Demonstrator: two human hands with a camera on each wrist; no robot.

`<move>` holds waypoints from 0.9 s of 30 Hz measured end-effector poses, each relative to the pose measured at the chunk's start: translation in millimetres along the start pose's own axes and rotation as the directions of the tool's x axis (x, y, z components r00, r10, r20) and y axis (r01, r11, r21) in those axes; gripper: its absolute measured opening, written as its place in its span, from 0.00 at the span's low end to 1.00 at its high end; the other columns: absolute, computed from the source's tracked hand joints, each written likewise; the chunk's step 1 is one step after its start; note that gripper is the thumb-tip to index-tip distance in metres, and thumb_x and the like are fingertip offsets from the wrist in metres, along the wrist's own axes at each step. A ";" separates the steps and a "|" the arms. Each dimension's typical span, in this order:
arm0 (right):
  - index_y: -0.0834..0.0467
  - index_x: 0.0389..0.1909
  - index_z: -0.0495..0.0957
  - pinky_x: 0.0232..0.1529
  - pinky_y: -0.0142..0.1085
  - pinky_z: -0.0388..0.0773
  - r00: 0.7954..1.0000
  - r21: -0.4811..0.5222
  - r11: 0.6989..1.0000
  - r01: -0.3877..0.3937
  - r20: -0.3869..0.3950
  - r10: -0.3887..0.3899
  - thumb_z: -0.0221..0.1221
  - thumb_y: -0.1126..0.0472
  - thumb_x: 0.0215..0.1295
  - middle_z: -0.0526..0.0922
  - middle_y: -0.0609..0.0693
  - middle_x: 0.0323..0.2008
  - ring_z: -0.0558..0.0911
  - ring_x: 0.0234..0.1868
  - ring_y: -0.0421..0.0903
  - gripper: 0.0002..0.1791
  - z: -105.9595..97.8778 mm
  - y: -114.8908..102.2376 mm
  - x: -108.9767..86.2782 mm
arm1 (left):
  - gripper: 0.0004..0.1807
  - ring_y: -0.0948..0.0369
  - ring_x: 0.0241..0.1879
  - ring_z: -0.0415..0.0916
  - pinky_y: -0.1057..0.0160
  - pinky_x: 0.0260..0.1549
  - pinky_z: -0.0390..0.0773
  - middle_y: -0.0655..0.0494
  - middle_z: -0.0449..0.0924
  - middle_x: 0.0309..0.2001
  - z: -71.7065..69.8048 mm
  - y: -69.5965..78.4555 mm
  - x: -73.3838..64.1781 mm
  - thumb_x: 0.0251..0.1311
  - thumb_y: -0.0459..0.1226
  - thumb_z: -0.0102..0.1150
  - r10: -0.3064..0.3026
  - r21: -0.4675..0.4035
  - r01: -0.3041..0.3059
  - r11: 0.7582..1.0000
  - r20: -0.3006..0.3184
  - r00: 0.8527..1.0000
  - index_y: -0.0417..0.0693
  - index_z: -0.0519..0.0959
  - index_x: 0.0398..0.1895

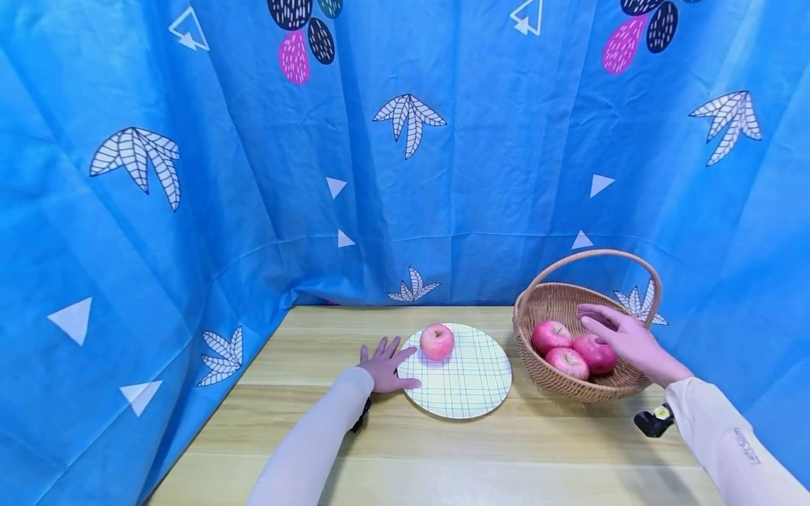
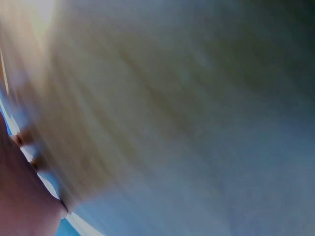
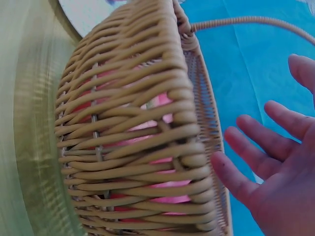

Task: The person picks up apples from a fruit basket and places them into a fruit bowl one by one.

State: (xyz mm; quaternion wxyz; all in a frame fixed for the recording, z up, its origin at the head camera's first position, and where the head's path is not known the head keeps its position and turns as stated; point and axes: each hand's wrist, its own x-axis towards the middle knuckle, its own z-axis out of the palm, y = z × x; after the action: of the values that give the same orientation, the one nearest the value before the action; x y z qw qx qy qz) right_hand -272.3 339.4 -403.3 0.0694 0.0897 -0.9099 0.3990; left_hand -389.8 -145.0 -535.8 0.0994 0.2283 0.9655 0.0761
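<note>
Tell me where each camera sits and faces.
On the head: forward and down at a round white checked plate and tan wicker basket; left hand, right hand show.
On the left wrist: toward blurred, apparently pale wooden tabletop; left hand partly shows.
On the right wrist: at the basket's side; right hand shows.
Head and right wrist share both.

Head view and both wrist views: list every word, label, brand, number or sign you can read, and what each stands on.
"LESSIM", or close to it: on the right sleeve, small and tilted, so the spelling is uncertain.
Sticker on the black device by the right wrist: too small to read.
Plate, basket and curtain: no lettering shows.
Wrist views: nothing readable; the left is badly blurred.
</note>
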 end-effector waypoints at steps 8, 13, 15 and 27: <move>0.62 0.75 0.60 0.49 0.23 0.76 0.998 0.010 0.998 -0.064 -0.023 0.064 0.48 0.43 0.78 0.70 0.68 0.68 0.77 0.53 0.29 0.35 -0.2 13.4 2.0 | 0.54 0.44 0.81 0.31 0.26 0.69 0.32 0.52 0.36 0.83 0.4 -0.9 -0.1 0.51 0.82 0.40 0.006 -0.004 -0.006 1.000 0.000 1.000 0.75 0.50 0.80; 0.64 0.74 0.62 0.52 0.28 0.71 0.993 -0.059 0.994 -0.097 -0.076 0.092 0.49 0.40 0.77 0.73 0.68 0.65 0.73 0.64 0.61 0.38 1.6 18.4 2.9 | 0.54 0.45 0.81 0.32 0.25 0.69 0.33 0.54 0.37 0.83 0.0 -0.6 -0.1 0.50 0.82 0.41 -0.002 0.000 0.002 1.000 -0.003 1.000 0.77 0.50 0.80; 0.66 0.73 0.62 0.57 0.38 0.73 0.991 -0.051 0.993 -0.107 -0.088 0.103 0.50 0.40 0.77 0.73 0.70 0.65 0.71 0.65 0.66 0.39 2.4 19.9 3.1 | 0.54 0.45 0.81 0.32 0.25 0.69 0.34 0.54 0.37 0.83 -0.2 -0.5 0.0 0.50 0.82 0.40 -0.002 0.005 0.002 1.000 -0.003 1.000 0.77 0.49 0.80; 0.68 0.74 0.58 0.63 0.66 0.65 0.980 -0.102 0.975 -0.198 -0.043 0.195 0.45 0.35 0.76 0.65 0.74 0.69 0.66 0.67 0.75 0.44 0.2 29.0 6.2 | 0.54 0.44 0.81 0.31 0.25 0.69 0.33 0.54 0.36 0.83 -1.5 0.1 0.6 0.50 0.82 0.40 -0.002 0.013 0.002 1.000 0.007 1.000 0.78 0.48 0.80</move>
State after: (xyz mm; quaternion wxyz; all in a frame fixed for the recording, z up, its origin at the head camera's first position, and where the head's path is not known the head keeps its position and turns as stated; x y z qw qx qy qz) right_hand -284.6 357.9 -422.9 0.0490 -0.0109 -0.9330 0.3565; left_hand -390.6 -144.8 -534.4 0.1012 0.2280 0.9659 0.0691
